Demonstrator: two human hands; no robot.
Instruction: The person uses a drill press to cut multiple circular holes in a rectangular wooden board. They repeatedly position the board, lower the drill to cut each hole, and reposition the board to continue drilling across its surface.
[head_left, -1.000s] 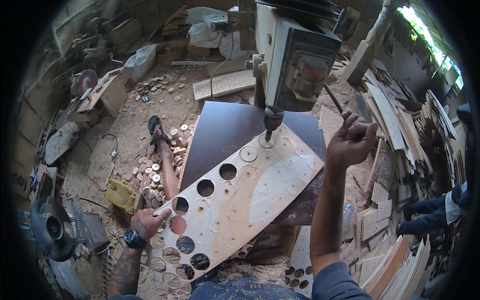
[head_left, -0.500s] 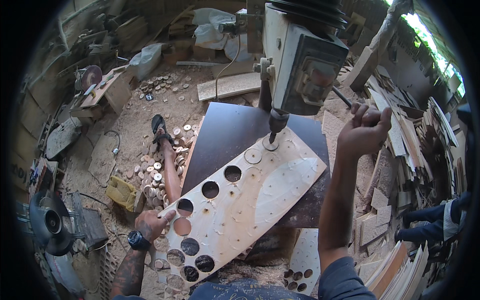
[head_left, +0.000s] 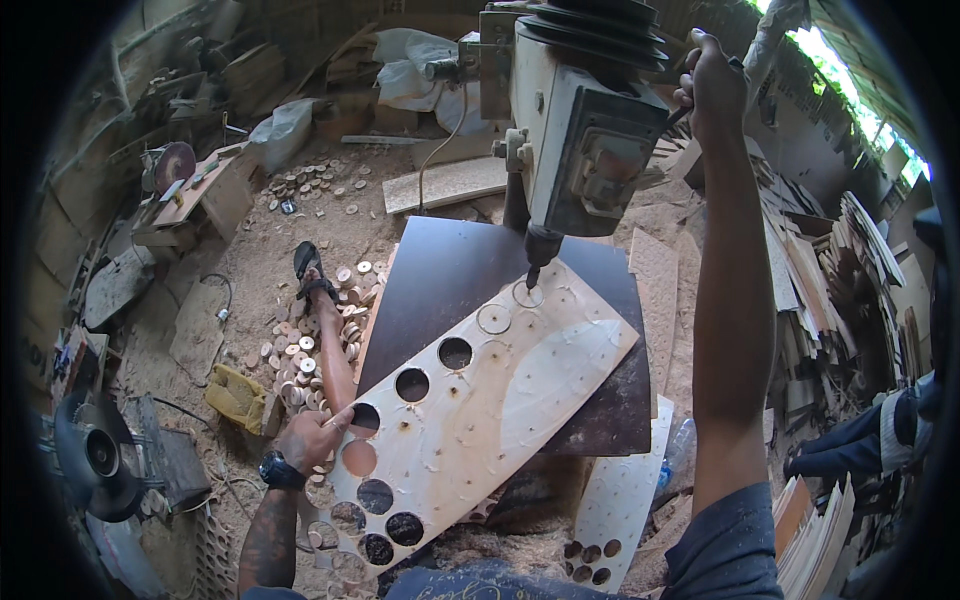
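Note:
A pale plywood board with several round holes lies slantwise on the dark table of a drill press. My left hand grips the board's left edge beside a hole, thumb on top. My right hand is raised at the upper right, fingers curled around the press's feed lever. Below the chuck, the cutter stands at a ring-shaped cut near the board's far corner. Another ring cut lies next to it. Whether the cutter touches the wood, I cannot tell.
Many wooden discs lie in sawdust left of the table, around an outstretched leg. A second drilled board leans below the table. A fan stands at left; wood offcuts are stacked at right. Another person's legs show there.
My right hand has risen and moved farther away, with the lever swung upward. My left hand keeps its grip on the board. The whole view has shifted slightly.

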